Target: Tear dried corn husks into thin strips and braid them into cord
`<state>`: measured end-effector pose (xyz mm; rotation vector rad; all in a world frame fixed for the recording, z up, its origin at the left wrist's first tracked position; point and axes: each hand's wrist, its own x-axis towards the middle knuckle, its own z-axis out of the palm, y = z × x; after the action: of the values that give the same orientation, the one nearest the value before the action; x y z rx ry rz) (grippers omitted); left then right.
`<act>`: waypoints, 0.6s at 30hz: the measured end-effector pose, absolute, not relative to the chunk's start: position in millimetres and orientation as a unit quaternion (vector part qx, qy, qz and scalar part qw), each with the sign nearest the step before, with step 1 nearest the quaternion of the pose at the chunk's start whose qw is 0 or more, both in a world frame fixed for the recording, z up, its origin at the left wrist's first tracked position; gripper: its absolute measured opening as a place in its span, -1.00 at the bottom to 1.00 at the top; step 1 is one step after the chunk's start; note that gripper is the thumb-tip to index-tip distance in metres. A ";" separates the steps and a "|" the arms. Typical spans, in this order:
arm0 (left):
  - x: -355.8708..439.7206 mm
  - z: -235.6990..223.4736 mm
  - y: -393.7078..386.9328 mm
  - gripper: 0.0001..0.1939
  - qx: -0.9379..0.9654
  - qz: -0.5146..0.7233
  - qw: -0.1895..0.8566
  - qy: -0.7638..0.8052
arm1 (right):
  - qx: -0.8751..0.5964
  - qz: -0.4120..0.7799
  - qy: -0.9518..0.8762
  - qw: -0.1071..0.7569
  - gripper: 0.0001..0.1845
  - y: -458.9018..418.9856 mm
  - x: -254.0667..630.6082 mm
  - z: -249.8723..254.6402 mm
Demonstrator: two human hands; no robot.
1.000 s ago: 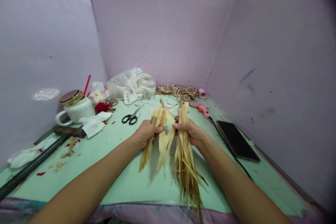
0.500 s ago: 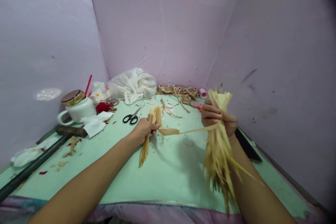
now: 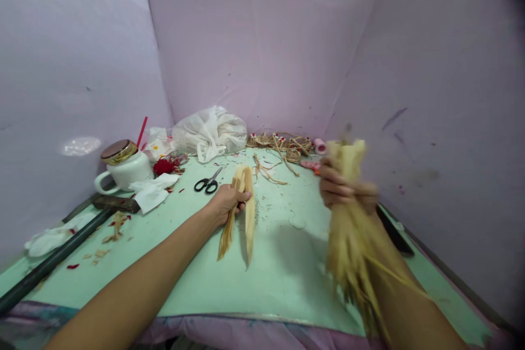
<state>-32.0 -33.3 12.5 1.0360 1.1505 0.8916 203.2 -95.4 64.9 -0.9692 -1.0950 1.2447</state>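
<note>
My left hand (image 3: 227,203), near the centre of the frame, is closed on a few pale, dry strips (image 3: 249,229); they fold over at the top, and two ends hang below my fingers. My right hand (image 3: 336,188), right of centre, grips a much thicker dry bundle (image 3: 348,235), blurred, its frayed ends spreading down toward the lower right. The two are well apart. Scissors (image 3: 210,181) lie just beyond my left hand on the green tabletop (image 3: 197,290). A dark phone (image 3: 394,232) shows partly behind my right forearm.
</note>
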 end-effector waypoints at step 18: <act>-24.2 20.5 -52.3 -0.80 0.480 0.353 0.661 0.456 | -0.496 0.582 -0.444 0.467 -0.70 -78.5 119.6 21.2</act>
<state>-24.2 -52.3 20.5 1.0864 1.0324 0.7995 119.6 -78.5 21.2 -1.2174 -1.0908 1.4281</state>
